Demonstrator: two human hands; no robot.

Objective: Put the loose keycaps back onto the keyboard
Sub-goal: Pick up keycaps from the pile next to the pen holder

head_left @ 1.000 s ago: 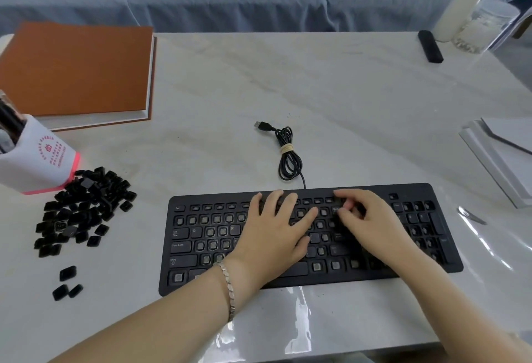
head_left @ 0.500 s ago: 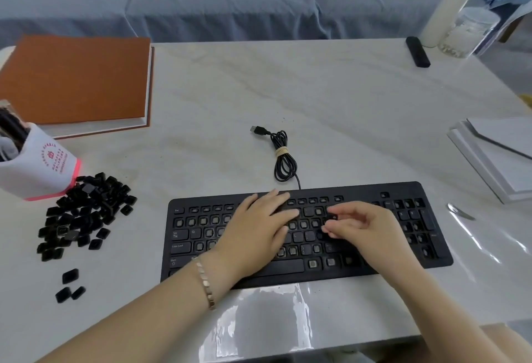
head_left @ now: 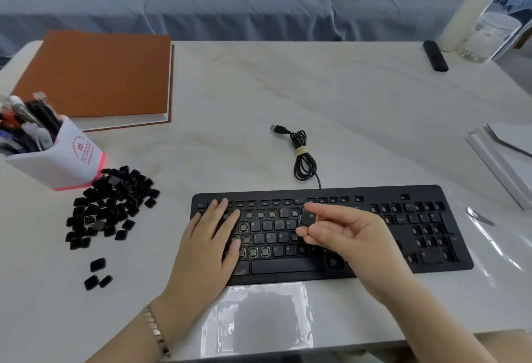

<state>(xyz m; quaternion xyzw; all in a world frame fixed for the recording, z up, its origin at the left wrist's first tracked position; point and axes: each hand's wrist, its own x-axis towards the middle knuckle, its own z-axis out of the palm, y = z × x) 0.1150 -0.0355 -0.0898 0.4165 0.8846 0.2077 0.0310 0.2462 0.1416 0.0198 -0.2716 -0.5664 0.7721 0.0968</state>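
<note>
A black keyboard (head_left: pixel 417 227) lies near the table's front edge, with several bare key sockets among its fitted keys. My left hand (head_left: pixel 210 236) rests flat on its left end, fingers straight. My right hand (head_left: pixel 345 233) is raised a little above the middle of the keyboard and pinches one black keycap (head_left: pixel 308 218) between thumb and fingers. A pile of loose black keycaps (head_left: pixel 109 204) sits on the table left of the keyboard, and three stray keycaps (head_left: pixel 97 273) lie nearer the front edge.
A white pen holder (head_left: pixel 57 158) stands behind the pile, an orange book (head_left: pixel 98 74) beyond it. The keyboard's coiled USB cable (head_left: pixel 302 158) lies behind it. Metal tweezers (head_left: pixel 479 215) and white papers (head_left: pixel 506 158) are at right. A bottle (head_left: pixel 466 14), jar and black remote (head_left: pixel 435 55) stand far right.
My right hand lifted off the keyboard's upper rows and now holds a keycap up in a pinch. My left hand slid left along the keyboard. The camera tilted.
</note>
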